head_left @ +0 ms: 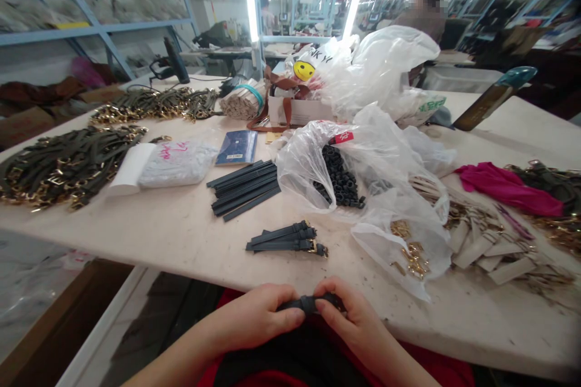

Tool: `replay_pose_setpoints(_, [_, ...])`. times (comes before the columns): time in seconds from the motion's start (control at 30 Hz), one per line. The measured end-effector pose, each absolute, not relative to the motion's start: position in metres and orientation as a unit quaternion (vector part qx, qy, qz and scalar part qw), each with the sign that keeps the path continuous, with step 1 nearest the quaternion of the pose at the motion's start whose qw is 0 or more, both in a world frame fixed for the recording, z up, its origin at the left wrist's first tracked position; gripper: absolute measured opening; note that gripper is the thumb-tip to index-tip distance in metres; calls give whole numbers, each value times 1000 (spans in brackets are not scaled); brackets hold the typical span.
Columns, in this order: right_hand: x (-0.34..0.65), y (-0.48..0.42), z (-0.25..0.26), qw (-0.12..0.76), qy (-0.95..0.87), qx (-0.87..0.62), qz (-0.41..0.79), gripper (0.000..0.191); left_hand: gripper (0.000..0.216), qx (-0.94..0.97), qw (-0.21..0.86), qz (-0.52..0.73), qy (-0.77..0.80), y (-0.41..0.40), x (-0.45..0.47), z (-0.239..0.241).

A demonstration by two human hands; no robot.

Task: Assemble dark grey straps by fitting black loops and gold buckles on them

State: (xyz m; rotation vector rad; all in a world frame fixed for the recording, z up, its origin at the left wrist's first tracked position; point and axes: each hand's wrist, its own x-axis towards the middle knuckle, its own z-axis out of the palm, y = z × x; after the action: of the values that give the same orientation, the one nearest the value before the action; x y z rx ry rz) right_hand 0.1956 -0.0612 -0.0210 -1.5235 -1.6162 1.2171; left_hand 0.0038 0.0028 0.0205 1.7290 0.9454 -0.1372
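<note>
Near the table's front edge, my left hand [272, 313] and my right hand [340, 309] pinch a dark strap [309, 303] between thumbs and fingers. A loop keeper sits around the strap between my thumbs. My right fingers partly hide its right end. Just beyond lie several finished-looking dark straps with gold buckles [288, 239]. Behind them is a stack of plain dark strips [247, 188]. Small black loops [338, 178] spill from a clear plastic bag [302, 163]. Gold buckles [415, 260] rest on another piece of plastic at the right.
Heaps of buckled straps [59, 163] cover the left side, beside a white wrapped packet [175, 163] and a blue booklet [236, 147]. Pale straps [494, 248] and a magenta cloth [508, 187] lie at the right. A person [426, 12] is in the background.
</note>
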Motion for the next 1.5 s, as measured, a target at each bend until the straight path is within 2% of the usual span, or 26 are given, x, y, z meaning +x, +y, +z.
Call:
replay_pose_setpoints(0.33, [193, -56, -10, 277, -655, -572, 408, 8, 27, 748, 514, -30, 420, 1, 10, 15])
replay_pose_setpoints(0.67, [192, -50, -23, 305, -514, -585, 547, 13, 26, 800, 432, -39, 413, -2, 14, 21])
replay_pose_setpoints(0.93, [192, -49, -25, 263, -472, -570, 618, 20, 27, 842, 347, -62, 408, -6, 19, 24])
replay_pose_setpoints(1.07, [188, -51, -26, 267, -500, -583, 581, 17, 25, 826, 366, -63, 424, -5, 18, 23])
replay_pose_setpoints(1.17, [188, -52, -23, 274, -518, -584, 562, 14, 22, 797, 418, -55, 433, -2, 15, 22])
replay_pose_setpoints(1.37, [197, -56, -15, 292, -517, -540, 596, 17, 25, 750, 522, -38, 404, 6, 6, 25])
replay_pose_setpoints(1.5, [196, -58, -12, 276, -588, -564, 510, 19, 28, 750, 518, -42, 410, 6, 5, 22])
